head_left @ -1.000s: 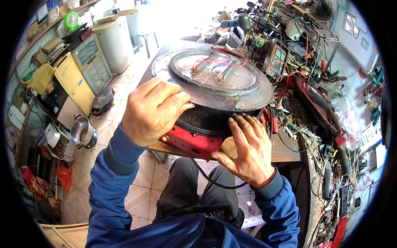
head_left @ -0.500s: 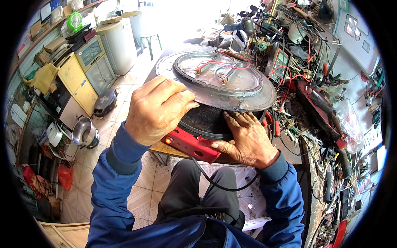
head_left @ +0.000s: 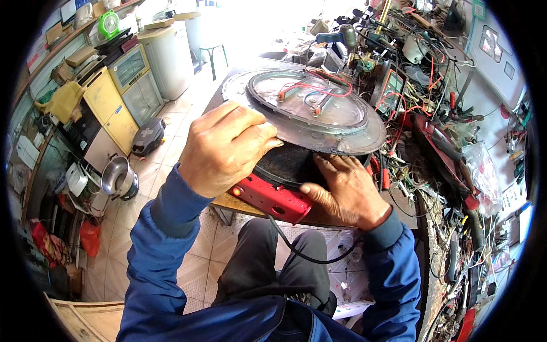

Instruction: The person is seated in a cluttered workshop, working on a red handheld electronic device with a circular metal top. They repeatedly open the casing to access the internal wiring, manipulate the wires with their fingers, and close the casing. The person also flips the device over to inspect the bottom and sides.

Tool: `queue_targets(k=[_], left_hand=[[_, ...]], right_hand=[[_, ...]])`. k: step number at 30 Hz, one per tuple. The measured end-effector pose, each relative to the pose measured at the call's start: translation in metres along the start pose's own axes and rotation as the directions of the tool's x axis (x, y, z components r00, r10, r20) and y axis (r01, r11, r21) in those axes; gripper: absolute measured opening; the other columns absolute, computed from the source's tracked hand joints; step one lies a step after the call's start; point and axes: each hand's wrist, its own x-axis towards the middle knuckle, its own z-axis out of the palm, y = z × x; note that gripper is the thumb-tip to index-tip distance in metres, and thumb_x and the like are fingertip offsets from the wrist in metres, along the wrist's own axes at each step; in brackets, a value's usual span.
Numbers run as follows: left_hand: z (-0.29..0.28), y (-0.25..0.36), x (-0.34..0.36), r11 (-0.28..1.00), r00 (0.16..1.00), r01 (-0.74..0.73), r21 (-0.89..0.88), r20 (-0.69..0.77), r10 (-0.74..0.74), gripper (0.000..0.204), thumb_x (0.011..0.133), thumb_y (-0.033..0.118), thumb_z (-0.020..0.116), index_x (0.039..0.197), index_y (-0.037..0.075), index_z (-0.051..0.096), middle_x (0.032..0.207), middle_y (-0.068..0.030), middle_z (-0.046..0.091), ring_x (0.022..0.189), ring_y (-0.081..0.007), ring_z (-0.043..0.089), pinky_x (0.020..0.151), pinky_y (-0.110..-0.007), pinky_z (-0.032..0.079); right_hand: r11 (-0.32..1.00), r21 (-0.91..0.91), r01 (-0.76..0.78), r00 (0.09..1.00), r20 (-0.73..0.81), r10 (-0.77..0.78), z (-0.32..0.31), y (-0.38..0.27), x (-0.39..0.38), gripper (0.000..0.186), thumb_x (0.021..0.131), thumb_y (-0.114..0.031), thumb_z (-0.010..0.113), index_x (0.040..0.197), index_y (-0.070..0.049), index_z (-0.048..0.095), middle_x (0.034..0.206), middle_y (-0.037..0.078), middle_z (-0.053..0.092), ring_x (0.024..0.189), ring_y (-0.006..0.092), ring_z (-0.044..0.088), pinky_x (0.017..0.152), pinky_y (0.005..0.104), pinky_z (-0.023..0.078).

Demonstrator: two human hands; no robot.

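A round metal plate with red and blue wires on top sits tilted over the black pan of an appliance with a red housing and a small orange lamp. My left hand is closed on the plate's near-left rim in a pinch. My right hand lies with fingers stretched out against the black pan at the near right, their tips under the plate's edge, thumb toward the red front. A black cord hangs in a loop below the housing.
The workbench has tangled wires, tools, a meter and a red item crowded along the right. On the left are yellow cabinets, a steel pot, a dark case on the tiled floor, and a stool.
The plate, appliance and both hands have shifted slightly right in the view. My right hand sits a little farther in on the black pan, its thumb higher than a second ago.
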Motion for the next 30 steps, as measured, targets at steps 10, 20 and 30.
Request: queue_targets(k=[10, 20, 30], left_hand=[[0.004, -0.001, -0.003, 1.000, 1.000, -0.006, -0.003, -0.012, 0.006, 0.033, 0.065, 0.003, 0.094, 0.093, 0.005, 0.078, 0.092, -0.0072, 0.073, 0.080, -0.0257, 0.069, 0.068, -0.037, 0.057], [0.003, 0.000, -0.012, 1.000, 1.000, 0.001, 0.003, 0.014, -0.001, 0.033, 0.066, 0.006, 0.094, 0.094, 0.005, 0.078, 0.092, -0.0069, 0.073, 0.080, -0.0249, 0.070, 0.068, -0.036, 0.059], [0.012, 0.012, -0.042, 0.999, 0.996, 0.032, 0.027, 0.086, -0.034, 0.021, 0.075, 0.011, 0.087, 0.090, 0.009, 0.073, 0.090, -0.0013, 0.066, 0.082, -0.0211, 0.066, 0.069, -0.036, 0.056]], right_hand=[[0.995, 0.073, 0.061, 0.998, 0.020, -0.062, 0.014, 0.019, 0.021, 0.065, 0.110, -0.053, 0.051, 0.135, 0.006, 0.062, 0.130, 0.034, 0.067, 0.123, 0.0523, 0.062, 0.106, 0.0578, 0.049], [0.998, 0.032, 0.051, 0.997, 0.058, -0.052, -0.006, -0.008, -0.007, 0.069, 0.110, -0.051, 0.052, 0.142, 0.009, 0.063, 0.132, 0.030, 0.069, 0.123, 0.0471, 0.065, 0.110, 0.0513, 0.048], [0.997, 0.077, 0.030, 0.925, -0.379, 0.001, 0.018, -0.049, -0.080, 0.038, 0.082, -0.011, 0.085, 0.116, 0.001, 0.073, 0.126, 0.019, 0.072, 0.129, 0.0398, 0.067, 0.115, 0.0585, 0.048]])
